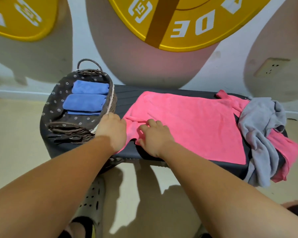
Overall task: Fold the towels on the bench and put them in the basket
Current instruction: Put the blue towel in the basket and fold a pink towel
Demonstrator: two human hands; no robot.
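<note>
On my feed, the pink towel (187, 121) lay spread nearly flat across the middle of the dark table (127, 95), with its near left corner rumpled into a small fold between the two hands. The right hand (153, 136) rested on that corner, palm down, with its lightly bent fingers (150, 121) spread on the cloth and pressing rather than gripping. The left hand (111, 130) sat just beside it at the towel's left edge, close against the basket (55, 93). I saw only the back of that hand, its fingers tucked down out of sight, so I could not tell whether it held the cloth. The basket stood on the left end of the table, and inside it three folded blue towels (86, 102) lay side by side. At the right end a grey towel (260, 124) was heaped, crumpled, on top of a second pink towel (286, 148), and both hung over the near edge. A grey sandal (91, 200) showed on the floor below my arms, and a yellow disc (184, 19) leaned on the wall behind.
</note>
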